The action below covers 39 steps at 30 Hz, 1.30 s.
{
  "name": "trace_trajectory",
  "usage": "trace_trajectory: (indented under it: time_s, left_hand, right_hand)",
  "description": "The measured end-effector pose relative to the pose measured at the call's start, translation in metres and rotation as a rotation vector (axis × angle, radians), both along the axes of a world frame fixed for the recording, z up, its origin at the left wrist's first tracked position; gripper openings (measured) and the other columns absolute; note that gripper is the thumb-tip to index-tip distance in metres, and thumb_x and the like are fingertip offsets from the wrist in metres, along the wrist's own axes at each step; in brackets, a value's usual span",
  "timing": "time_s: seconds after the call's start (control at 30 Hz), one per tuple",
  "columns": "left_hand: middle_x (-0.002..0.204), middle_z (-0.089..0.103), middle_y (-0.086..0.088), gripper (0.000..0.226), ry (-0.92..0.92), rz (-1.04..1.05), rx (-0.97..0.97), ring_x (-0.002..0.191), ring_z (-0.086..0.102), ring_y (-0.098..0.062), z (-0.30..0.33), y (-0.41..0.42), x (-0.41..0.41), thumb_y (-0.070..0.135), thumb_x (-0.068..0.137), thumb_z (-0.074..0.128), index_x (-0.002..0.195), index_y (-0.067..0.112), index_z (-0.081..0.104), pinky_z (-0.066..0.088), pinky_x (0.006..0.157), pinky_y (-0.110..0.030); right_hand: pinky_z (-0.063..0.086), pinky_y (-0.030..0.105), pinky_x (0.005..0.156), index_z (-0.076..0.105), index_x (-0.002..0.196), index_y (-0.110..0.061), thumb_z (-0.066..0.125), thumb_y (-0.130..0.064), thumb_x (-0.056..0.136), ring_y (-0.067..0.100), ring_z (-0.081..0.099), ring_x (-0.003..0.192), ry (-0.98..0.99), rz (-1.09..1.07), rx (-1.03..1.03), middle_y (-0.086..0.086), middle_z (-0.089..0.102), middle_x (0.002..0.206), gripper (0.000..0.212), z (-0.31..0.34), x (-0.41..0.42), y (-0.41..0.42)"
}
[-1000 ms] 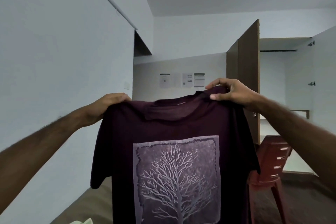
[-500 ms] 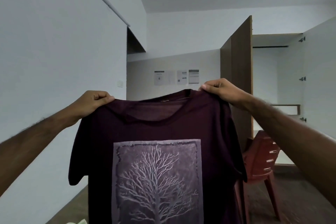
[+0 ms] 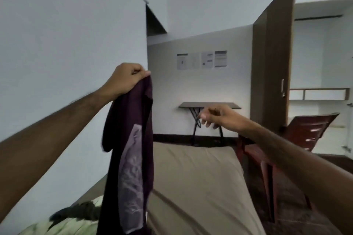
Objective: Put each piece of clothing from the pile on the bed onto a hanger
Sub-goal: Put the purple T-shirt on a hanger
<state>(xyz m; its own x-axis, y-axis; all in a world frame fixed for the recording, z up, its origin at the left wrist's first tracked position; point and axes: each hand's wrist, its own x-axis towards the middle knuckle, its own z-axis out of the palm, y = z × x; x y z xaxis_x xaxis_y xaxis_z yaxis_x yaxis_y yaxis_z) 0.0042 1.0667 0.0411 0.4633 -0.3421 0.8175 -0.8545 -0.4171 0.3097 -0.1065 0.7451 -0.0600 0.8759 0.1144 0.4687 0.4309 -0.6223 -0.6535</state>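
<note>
The right hand [image 3: 217, 116] has let go of the maroon T-shirt [image 3: 129, 150], which half a second ago was spread between both hands. At left, the left hand [image 3: 124, 80] grips its top, raised; the shirt hangs folded over the near pile of clothes [image 3: 72, 219] on the tan bed [image 3: 200, 187]. The right hand hovers loosely curled, holding nothing. A red chair [image 3: 305, 135] stands far right.

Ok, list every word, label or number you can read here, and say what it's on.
No text is legible.
Four paper notices on the far wall: print too small and blurred to read.
Maroon T-shirt gripped by the left hand: only a tree picture, no words visible.
</note>
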Motion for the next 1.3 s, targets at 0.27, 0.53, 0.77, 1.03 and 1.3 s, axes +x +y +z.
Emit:
trace_trajectory:
  time_s: [0.27, 0.53, 0.77, 1.03, 1.3]
  left_hand:
    - [0.076, 0.071, 0.012, 0.019, 0.060, -0.133, -0.081, 0.074, 0.064, 0.002, 0.019, 0.021, -0.020, 0.026, 0.097, 0.066, 0.080, 0.018, 0.072, 0.049, 0.075, -0.014]
    - [0.074, 0.070, 0.012, 0.017, 0.151, -0.298, -0.101, 0.072, 0.064, -0.002, 0.031, 0.041, -0.026, 0.025, 0.093, 0.066, 0.079, 0.017, 0.071, 0.051, 0.070, -0.017]
    - [0.073, 0.069, 0.009, 0.020, 0.196, -0.390, -0.077, 0.069, 0.063, -0.005, 0.038, 0.047, -0.021, 0.033, 0.087, 0.066, 0.071, 0.024, 0.073, 0.051, 0.068, -0.018]
    - [0.073, 0.071, 0.012, 0.015, 0.138, -0.209, -0.111, 0.072, 0.065, -0.003, 0.030, 0.038, -0.002, 0.022, 0.092, 0.071, 0.080, 0.014, 0.071, 0.050, 0.073, -0.017]
    - [0.082, 0.074, -0.013, 0.024, 0.076, -0.142, 0.018, 0.073, 0.066, -0.012, 0.028, 0.012, -0.005, 0.032, 0.089, 0.075, 0.083, 0.009, 0.074, 0.053, 0.073, -0.022]
  right_hand:
    - [0.057, 0.035, 0.094, 0.048, 0.141, -0.030, 0.076, -0.037, 0.088, 0.010, 0.065, 0.108, 0.117, 0.115, -0.013, -0.008, 0.060, 0.127, 0.061, -0.082, 0.052, 0.105]
    - [0.049, 0.042, 0.103, 0.042, 0.145, -0.032, 0.085, -0.031, 0.079, 0.017, 0.061, 0.120, 0.389, 0.275, 0.432, -0.003, 0.057, 0.138, 0.079, -0.100, 0.071, 0.138]
    - [0.026, 0.050, 0.117, 0.045, 0.148, -0.009, 0.048, -0.041, 0.105, 0.037, 0.041, 0.137, 0.603, 0.801, 0.700, 0.017, 0.044, 0.149, 0.054, -0.116, 0.074, 0.127]
    - [0.052, 0.044, 0.097, 0.064, 0.093, -0.013, 0.062, -0.018, 0.098, 0.021, 0.062, 0.090, 0.355, 0.508, 0.606, 0.007, 0.066, 0.098, 0.008, -0.097, 0.056, 0.102]
    - [0.045, 0.026, 0.093, 0.046, 0.144, -0.028, 0.066, -0.024, 0.092, 0.013, 0.049, 0.112, -0.766, -0.124, -0.384, -0.006, 0.045, 0.131, 0.056, -0.064, 0.029, 0.142]
